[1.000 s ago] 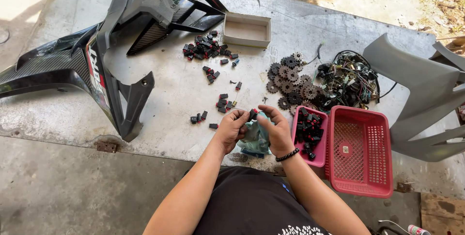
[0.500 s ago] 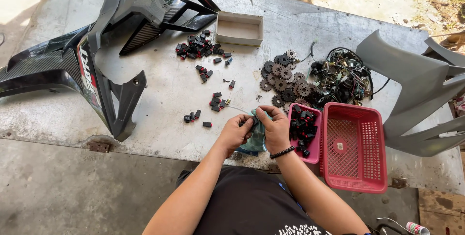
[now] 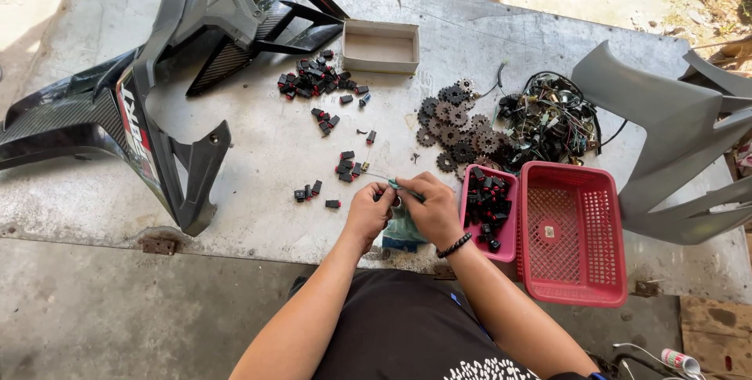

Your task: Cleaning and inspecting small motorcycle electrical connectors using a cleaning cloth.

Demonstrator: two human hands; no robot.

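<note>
While your left hand [image 3: 366, 211] and right hand [image 3: 432, 208] pinch one small part [image 3: 394, 186] between their fingers, a slip could drop it off the tabletop [image 3: 258, 153] edge.

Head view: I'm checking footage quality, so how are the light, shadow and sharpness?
Head view: hard sun on the concrete slab, shade along the near floor; sharp overall; wide-lens bending at the edges; the small part between left hand and right hand is too tiny to identify.

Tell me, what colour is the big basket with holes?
Pinkish red basket, clearest in the head view.
</note>
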